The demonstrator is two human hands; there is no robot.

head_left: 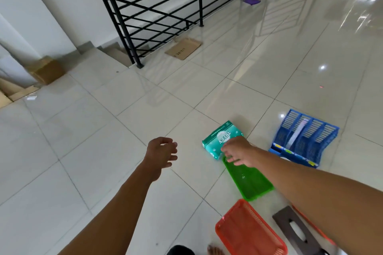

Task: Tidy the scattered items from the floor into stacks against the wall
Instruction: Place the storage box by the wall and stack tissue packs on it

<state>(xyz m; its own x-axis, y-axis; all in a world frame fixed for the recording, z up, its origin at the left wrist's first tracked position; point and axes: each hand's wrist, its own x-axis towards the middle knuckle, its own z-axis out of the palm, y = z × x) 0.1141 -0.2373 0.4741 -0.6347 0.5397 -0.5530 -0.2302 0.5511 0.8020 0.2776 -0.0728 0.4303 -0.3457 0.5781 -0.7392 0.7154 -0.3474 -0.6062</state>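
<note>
A teal tissue pack (217, 139) lies on the tiled floor. My right hand (238, 152) reaches over its near end, fingers spread, above the far rim of a green plastic tray (250, 184); whether it touches either I cannot tell. My left hand (161, 154) hovers open over bare floor to the left, holding nothing. An orange mesh tray (248, 232) lies nearer to me, with a dark brown tissue-box cover (294, 232) beside it. A blue file rack (304, 136) lies on its side to the right.
A black stair railing (145, 16) guards a stairwell at the back left. A flat cardboard piece (183, 48) lies by the railing and a cardboard box (48, 70) stands by the left wall. A purple cloth (251, 0) lies far off.
</note>
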